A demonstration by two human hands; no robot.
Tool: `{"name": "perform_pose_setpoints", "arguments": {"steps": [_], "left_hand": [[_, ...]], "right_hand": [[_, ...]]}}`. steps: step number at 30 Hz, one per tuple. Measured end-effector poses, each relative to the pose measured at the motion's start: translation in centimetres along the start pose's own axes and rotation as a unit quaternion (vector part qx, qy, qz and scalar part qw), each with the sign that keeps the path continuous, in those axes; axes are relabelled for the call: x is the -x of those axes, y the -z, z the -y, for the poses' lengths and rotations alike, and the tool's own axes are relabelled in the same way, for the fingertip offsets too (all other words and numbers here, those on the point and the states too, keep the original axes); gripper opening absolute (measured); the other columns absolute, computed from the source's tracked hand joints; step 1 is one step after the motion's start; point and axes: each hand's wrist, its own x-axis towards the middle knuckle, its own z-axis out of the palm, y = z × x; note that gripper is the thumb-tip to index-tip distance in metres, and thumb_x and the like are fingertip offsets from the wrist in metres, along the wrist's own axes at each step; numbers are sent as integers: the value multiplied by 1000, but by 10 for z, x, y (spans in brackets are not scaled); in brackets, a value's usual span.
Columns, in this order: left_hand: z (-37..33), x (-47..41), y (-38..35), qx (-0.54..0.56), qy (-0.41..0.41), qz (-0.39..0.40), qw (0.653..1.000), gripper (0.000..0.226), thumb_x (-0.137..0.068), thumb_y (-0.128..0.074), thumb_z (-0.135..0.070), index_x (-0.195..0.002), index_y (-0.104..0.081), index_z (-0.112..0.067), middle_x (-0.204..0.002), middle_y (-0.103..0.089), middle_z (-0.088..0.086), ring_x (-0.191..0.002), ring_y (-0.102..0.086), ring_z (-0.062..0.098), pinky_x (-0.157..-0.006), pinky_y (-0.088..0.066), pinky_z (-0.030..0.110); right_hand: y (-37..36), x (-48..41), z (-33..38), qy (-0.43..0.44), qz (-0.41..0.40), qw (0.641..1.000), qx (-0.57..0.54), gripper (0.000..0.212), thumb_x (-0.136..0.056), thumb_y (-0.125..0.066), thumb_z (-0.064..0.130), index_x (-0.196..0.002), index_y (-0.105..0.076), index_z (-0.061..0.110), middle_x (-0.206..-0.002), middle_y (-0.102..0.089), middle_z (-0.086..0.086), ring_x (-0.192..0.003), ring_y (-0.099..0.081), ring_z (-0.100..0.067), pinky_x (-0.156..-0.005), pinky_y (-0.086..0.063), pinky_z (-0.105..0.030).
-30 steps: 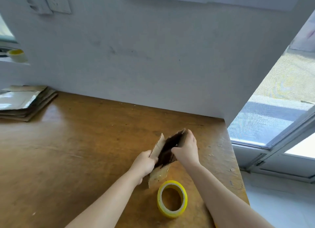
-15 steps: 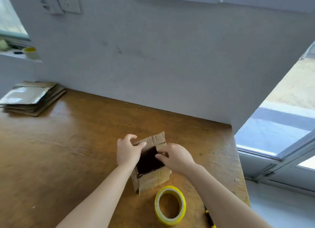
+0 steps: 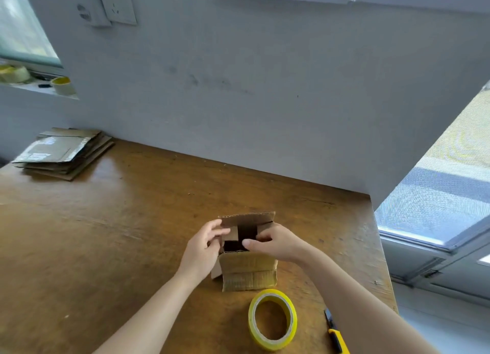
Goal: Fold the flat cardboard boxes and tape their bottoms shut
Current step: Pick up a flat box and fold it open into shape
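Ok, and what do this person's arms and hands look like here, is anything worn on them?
Both arms are bare as far as the frame shows. No sleeve appears on the left forearm or the right forearm. The left hand and right hand are ungloved, with no ring, watch, bracelet or bandage visible on the sides facing the camera.

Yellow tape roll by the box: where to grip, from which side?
Take the tape roll from above at its near rim: fingers in the core, thumb on the outer wall. It seems to lie flat, hole up, with the cardboard box close behind.
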Motion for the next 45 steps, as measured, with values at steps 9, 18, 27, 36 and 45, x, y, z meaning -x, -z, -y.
{"name": "perform_pose_setpoints", "arguments": {"steps": [9, 18, 27, 36, 45], "left_hand": [[0, -20, 2, -244, -47, 84, 965, 27, -92, -56, -42, -88, -76, -23, -103, -62, -12, -105, -51, 6, -95, -41, 26], [3, -13, -2, -263, -64, 44, 962, 28, -97, -54, -25, -124, -64, -28, -121, -61, -7, -111, -57, 10, -95, -44, 23], [7, -22, -19, -292, -83, -46, 952, 72, -82, -75, -31, -142, -36, -21, -145, -35, -1, -122, -48, 13, -93, -47, 21], [26, -17, -44, -323, -194, 21, 926, 25, -91, -61, -9, -114, -71, -11, -123, -64, 3, -122, -54, 23, -93, -48, 35], [16, -11, -33, -401, -180, 85, 894, 56, -89, -60, -46, -138, -52, -21, -148, -43, -7, -141, -27, 12, -110, -29, 38]], "right_hand": [[8, 7, -4, 33, 39, 995, 83, 54, -81, -73, 45, -125, -63, 16, -102, -64, 8, -95, -59, -8, -82, -50, -23], [-6, 9, -12, 18, -187, 977, 97, 22, -83, -73, 33, -103, -67, 25, -101, -58, 8, -89, -55, -10, -77, -52, -25], [-11, 2, -27, -62, -173, 974, 134, 79, -84, -73, 32, -149, -29, 37, -128, -51, 0, -106, -59, -20, -80, -55, -30], [-18, -2, -47, -84, -176, 975, 110, 48, -86, -69, 41, -132, -58, 33, -106, -46, 4, -94, -56, -18, -80, -51, -31], [-39, 21, -56, -96, -217, 971, 23, 70, -78, -74, 51, -132, -39, 23, -118, -54, 3, -99, -58, -17, -79, -53, -33]]}}
